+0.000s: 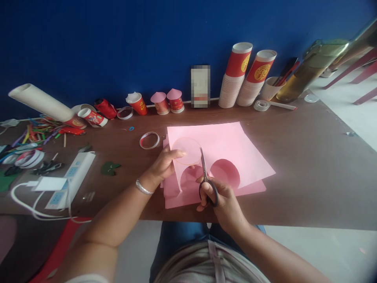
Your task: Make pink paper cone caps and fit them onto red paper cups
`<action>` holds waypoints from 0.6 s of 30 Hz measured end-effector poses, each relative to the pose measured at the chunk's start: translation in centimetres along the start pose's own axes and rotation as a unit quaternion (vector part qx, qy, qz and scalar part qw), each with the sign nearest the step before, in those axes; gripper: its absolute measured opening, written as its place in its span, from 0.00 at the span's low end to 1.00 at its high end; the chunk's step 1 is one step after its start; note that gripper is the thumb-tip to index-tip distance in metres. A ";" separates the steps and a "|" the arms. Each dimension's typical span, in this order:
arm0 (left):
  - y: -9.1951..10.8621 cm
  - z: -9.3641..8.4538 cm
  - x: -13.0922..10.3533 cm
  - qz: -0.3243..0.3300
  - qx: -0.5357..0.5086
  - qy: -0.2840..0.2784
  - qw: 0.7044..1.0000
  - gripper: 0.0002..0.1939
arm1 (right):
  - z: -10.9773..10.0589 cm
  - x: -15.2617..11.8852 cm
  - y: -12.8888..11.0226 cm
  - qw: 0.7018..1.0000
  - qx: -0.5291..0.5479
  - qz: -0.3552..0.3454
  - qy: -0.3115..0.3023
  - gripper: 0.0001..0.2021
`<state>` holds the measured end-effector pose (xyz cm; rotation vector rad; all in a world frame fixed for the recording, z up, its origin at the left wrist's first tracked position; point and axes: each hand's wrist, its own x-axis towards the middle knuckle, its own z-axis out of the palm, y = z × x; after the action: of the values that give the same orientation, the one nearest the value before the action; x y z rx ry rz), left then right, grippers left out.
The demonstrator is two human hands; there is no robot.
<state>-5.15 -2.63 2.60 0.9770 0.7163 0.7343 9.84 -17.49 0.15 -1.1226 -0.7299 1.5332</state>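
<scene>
A sheet of pink paper (pixel 220 145) with round holes cut in it is raised a little over more pink sheets (pixel 188 198) on the table. My left hand (pixel 165 163) pinches its left side, thumb on top and fingers underneath. Beside the thumb a circle is drawn in thin outline on the paper. My right hand (pixel 220 194) has its fingers through the black handles of a pair of scissors (pixel 204 165). The scissor blades point away from me, and their tips meet the right edge of the drawn circle.
A tape ring (pixel 149 140) lies left of the paper. Small cups with pink cone tops (pixel 175 100), a pixelated upright panel (pixel 200 86) and tall paper cup stacks (pixel 235 74) line the blue wall. A power strip (pixel 72 179) with white cables sits left; a bottle (pixel 309 70) stands back right.
</scene>
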 end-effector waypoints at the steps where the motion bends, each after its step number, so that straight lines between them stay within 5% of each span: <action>1: 0.0 0.0 0.0 -0.001 0.001 0.003 1.000 0.14 | 0.0 0.0 0.0 1.000 0.000 0.003 0.002 0.22; 18: 0.3 0.5 0.0 -0.007 -0.003 0.026 1.000 0.13 | 0.1 -0.1 0.0 1.000 0.010 0.010 0.011 0.23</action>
<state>-4.88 -2.75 3.10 0.9494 0.7644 0.7512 9.73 -17.59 0.25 -1.1329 -0.6890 1.5389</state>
